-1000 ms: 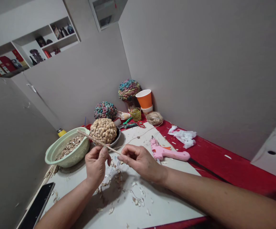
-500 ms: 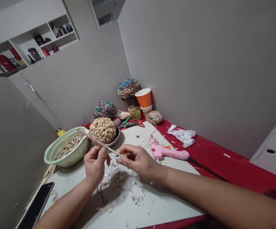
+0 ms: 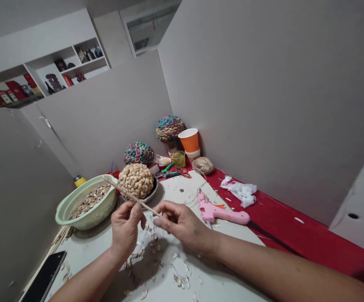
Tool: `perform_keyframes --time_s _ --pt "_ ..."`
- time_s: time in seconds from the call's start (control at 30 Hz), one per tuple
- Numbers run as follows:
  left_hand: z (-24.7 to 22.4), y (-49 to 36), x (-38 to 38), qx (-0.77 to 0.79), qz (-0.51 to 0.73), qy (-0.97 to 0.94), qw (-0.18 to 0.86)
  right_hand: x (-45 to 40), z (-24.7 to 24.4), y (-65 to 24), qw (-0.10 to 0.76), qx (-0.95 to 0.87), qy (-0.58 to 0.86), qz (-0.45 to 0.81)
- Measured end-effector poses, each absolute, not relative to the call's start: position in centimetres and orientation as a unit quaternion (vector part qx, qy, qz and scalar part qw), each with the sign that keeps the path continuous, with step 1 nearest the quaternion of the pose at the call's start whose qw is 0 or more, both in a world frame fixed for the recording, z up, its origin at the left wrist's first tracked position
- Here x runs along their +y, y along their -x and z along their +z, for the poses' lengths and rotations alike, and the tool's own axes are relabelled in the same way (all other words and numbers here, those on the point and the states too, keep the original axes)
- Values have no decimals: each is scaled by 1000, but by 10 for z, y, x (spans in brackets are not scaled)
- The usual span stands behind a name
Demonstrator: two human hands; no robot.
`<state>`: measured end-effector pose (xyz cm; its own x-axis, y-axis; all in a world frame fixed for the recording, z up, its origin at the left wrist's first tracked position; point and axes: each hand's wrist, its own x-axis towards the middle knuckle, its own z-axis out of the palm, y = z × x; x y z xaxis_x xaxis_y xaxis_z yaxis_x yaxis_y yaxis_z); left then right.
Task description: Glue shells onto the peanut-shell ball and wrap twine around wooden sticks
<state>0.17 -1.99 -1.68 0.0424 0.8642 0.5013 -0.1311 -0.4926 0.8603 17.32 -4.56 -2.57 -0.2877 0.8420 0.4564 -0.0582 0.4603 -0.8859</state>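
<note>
A thin stick (image 3: pixel 122 191), its far part wrapped in what looks like twine, slants across the middle of the view. My left hand (image 3: pixel 125 228) pinches it from below with thumb and fingers. At the bare lower end, my right hand (image 3: pixel 186 226) is closed on the same stick, fingertips curled around it. Just beyond the stick's wrapped part is a ball covered in tan shells (image 3: pixel 137 180), resting in a dark metal bowl (image 3: pixel 153 193). Shell fragments (image 3: pixel 180 280) lie scattered on the white board (image 3: pixel 219 268) beneath my hands.
A green basin (image 3: pixel 104 205) of shells stands left, above a phone (image 3: pixel 45 277). To the right lie a pink glue gun (image 3: pixel 222 214), a twine ball (image 3: pixel 203 165) and crumpled white plastic (image 3: pixel 240 191). Orange paper cups (image 3: pixel 189 142), scissors (image 3: pixel 184 173) and colourful balls (image 3: pixel 138 154) sit near the walls.
The whole scene sits slightly lower in view, as the camera has tilted up. Both hands keep nearly the same hold on the stick.
</note>
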Motion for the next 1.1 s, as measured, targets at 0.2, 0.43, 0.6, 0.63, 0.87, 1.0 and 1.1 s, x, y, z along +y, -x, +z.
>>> perform_keyframes --time_s 0.2,0.43,0.6,0.63,0.87,1.0,1.1 --pt "-18 0 -21 301 615 -607 404 -47 -27 -173 541 -682 302 389" --pt "-18 1 -24 294 609 -612 410 -48 -31 -173 493 -686 286 452" --pt "-17 0 -23 294 612 -610 408 -47 -30 -172 532 -669 316 411" --pt "-17 -1 -22 293 612 -610 409 -47 -29 -172 536 -668 316 407" --pt "-19 -1 -23 286 606 -612 421 -47 -31 -173 516 -667 293 452" --pt "-19 1 -24 286 605 -613 420 -45 -31 -173 488 -660 265 506" --pt "-19 1 -23 287 605 -613 418 -46 -30 -172 494 -655 265 506"
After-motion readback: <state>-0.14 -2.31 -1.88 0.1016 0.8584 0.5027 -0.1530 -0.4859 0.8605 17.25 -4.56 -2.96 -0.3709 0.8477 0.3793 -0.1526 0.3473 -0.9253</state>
